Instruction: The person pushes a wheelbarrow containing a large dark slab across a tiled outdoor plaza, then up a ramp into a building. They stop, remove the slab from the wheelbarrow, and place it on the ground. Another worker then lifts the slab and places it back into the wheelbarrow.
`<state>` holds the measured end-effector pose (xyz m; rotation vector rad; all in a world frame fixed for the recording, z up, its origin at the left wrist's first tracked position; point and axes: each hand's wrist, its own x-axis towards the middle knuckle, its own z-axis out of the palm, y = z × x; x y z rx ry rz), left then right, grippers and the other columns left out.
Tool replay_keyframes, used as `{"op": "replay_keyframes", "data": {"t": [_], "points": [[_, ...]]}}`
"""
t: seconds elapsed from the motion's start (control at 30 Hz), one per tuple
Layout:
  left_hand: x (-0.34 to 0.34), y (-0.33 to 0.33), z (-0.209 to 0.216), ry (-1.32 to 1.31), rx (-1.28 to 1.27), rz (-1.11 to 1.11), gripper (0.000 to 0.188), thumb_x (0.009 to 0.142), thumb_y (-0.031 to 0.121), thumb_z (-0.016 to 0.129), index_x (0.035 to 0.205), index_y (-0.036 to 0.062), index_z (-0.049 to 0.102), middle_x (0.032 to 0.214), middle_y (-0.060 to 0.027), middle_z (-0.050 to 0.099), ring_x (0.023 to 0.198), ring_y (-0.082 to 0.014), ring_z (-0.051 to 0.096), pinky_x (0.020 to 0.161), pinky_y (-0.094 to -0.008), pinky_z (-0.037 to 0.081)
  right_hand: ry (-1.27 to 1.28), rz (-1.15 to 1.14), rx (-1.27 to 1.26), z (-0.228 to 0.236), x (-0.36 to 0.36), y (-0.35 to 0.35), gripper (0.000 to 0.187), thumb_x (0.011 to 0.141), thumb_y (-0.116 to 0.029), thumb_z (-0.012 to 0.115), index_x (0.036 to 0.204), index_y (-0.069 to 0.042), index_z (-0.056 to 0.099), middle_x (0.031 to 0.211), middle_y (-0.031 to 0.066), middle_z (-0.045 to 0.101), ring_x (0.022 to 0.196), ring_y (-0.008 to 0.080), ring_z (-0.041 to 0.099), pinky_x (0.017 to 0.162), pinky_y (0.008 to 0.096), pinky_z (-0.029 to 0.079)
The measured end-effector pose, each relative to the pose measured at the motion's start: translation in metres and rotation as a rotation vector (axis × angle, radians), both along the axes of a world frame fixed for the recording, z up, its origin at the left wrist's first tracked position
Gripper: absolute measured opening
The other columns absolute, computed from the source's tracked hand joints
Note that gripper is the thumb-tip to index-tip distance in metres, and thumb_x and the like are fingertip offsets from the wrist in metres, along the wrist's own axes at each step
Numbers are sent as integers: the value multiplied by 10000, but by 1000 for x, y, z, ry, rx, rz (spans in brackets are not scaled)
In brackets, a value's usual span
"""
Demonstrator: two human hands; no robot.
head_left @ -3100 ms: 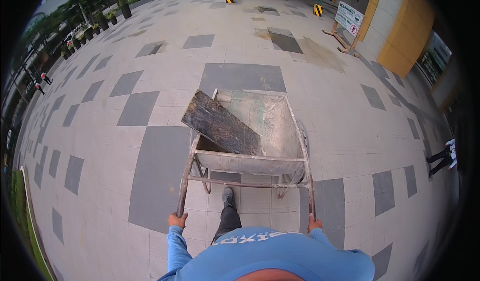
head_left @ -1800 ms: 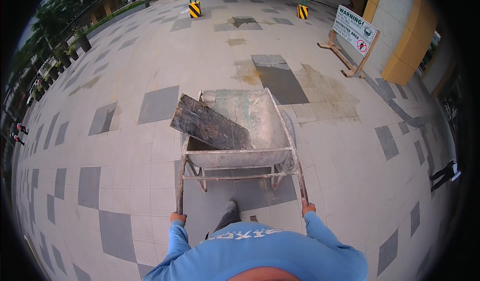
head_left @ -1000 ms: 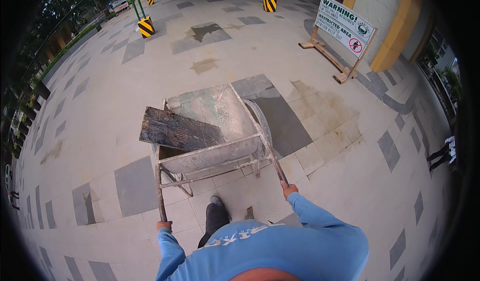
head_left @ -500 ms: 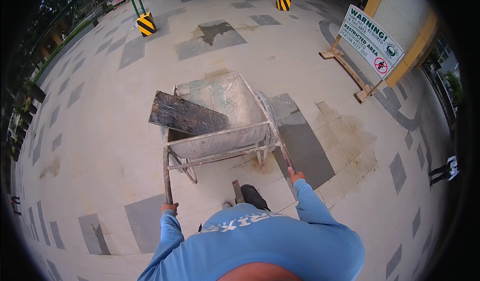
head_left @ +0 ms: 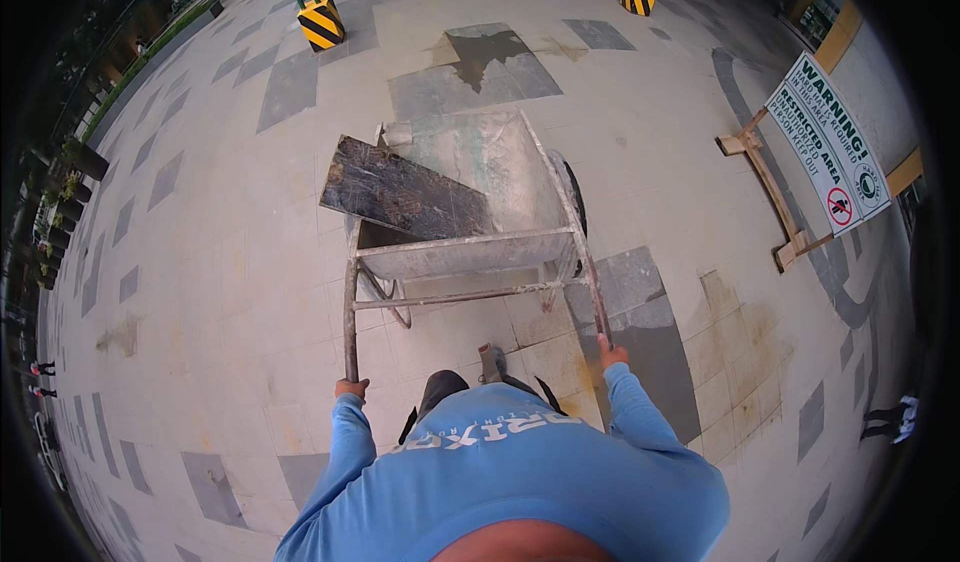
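Note:
In front of me stands a worn metal handcart (head_left: pixel 465 259) with a tray coated in pale, dried residue and a tubular frame. My left hand (head_left: pixel 351 390) is wrapped round the end of its left handle, and my right hand (head_left: pixel 612 353) grips the right one. A dark, scuffed board (head_left: pixel 400 190) lies slantwise in the tray, its left end sticking out over the side. One wheel (head_left: pixel 575 194) shows at the cart's right. Below the cart, a boot (head_left: pixel 491 362) of mine is on the tiles.
A sign board (head_left: pixel 828 145) on a wooden stand is at the right, beside a wall. Black-and-yellow striped blocks (head_left: pixel 321 23) hold green posts ahead. Potted plants (head_left: pixel 80 159) line the far left. A person (head_left: pixel 890 419) is at the right edge. A wet patch (head_left: pixel 484 57) darkens the paving ahead.
The cart and I have advanced over the paving, with my view turning slightly left. The sign and striped blocks have shifted rightward. My legs have changed stride; both hands keep their grip.

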<state>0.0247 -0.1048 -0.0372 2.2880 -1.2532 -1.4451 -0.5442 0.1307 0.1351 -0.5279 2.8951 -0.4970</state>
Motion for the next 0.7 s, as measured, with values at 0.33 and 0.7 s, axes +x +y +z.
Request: {"op": "replay_keyframes", "data": {"t": [0.33, 0.7], "points": [[2, 11, 55, 22, -130, 30, 386, 642, 290, 753, 759, -49, 611, 640, -169, 619, 534, -278, 625, 528, -367, 514, 51, 53, -134, -14, -51, -5, 716, 721, -644, 539, 769, 69, 584, 572, 157, 569, 477, 267, 582, 464, 364, 483], [-5, -24, 33, 81, -70, -38, 400, 661, 278, 755, 770, -63, 578, 595, -142, 593, 462, -248, 607, 436, -350, 500, -10, -25, -36, 19, -17, -39, 756, 730, -654, 503, 901, 77, 593, 851, 245, 603, 844, 352, 590, 767, 396, 460]]}}
